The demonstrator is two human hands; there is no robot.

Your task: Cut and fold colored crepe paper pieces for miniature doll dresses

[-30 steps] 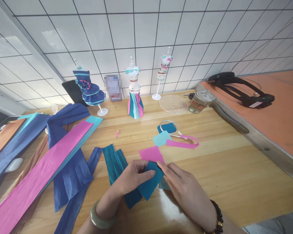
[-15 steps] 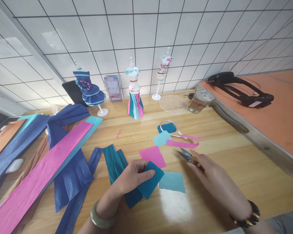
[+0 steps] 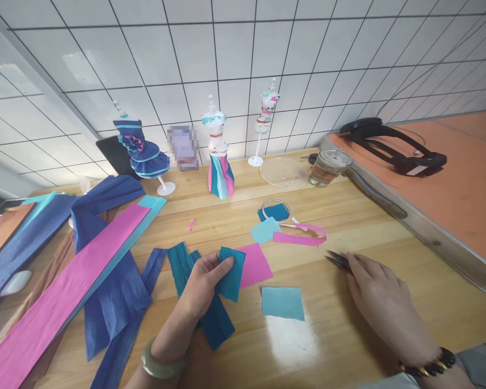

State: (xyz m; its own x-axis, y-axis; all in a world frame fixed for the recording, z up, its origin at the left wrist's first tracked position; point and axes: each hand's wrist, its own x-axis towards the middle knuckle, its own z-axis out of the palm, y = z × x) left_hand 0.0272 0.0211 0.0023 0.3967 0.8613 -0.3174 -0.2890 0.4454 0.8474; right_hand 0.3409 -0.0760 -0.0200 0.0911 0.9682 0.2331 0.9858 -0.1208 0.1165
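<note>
A: What does your left hand (image 3: 204,281) have, there in the lower middle of the frame?

B: You pinch a dark teal paper square (image 3: 230,273) between thumb and fingers, lifted off the wooden table (image 3: 389,237) and tilted toward you, likely so you can see its face. It hangs over the pleated teal strip (image 3: 194,292) and overlaps the left edge of the pink square (image 3: 256,263).

A: And your right hand (image 3: 383,302)?

B: It sits in the lower right, well apart from the left, fingers closed around small scissors (image 3: 338,260). Their dark tips point left toward the papers and lie low against the table, as if resting there. I cannot tell whether the blades are parted.

A: What lies between the hands?

B: A light blue square (image 3: 282,302), flat on the wood and free of both hands. Above it, toward the centre, you have a smaller light blue piece (image 3: 264,230), a curled pink strip (image 3: 302,236) and a thin ring (image 3: 276,209) over a dark teal scrap.

A: The rest?

B: Long pink and blue crepe sheets (image 3: 65,286) fan across the left. Three small mannequins (image 3: 218,156) in paper dresses stand along the tiled wall at the top, with a glass jar (image 3: 327,167) to their right.
</note>
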